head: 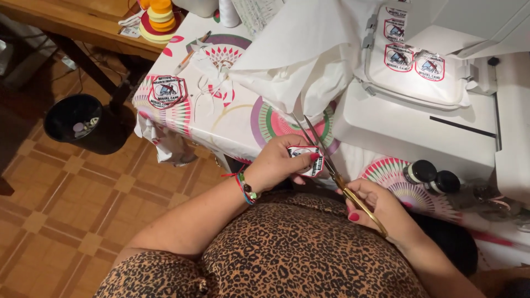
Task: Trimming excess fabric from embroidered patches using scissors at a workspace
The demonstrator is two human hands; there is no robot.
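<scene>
Patch (pixel 305 158) pinched in left hand (pixel 279 165) fingers above the surface (pixel 232 118) edge; right hand (pixel 375 204) grips gold scissors (pixel 331 165), blades open at its border. Best to rotate patch, take short snips, stay off the stitching.

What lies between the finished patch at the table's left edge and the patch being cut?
In the head view, loose white cord on the patterned tablecloth lies between the finished patch and the held patch.

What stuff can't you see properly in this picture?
Head view:
- Small round embroidered patch: the left hand covers most of it.
- Gold-handled scissors: the right hand hides the finger loops.
- White embroidery machine: cut off by the top and right edges.
- Black round bin: its contents are too small to identify.
</scene>
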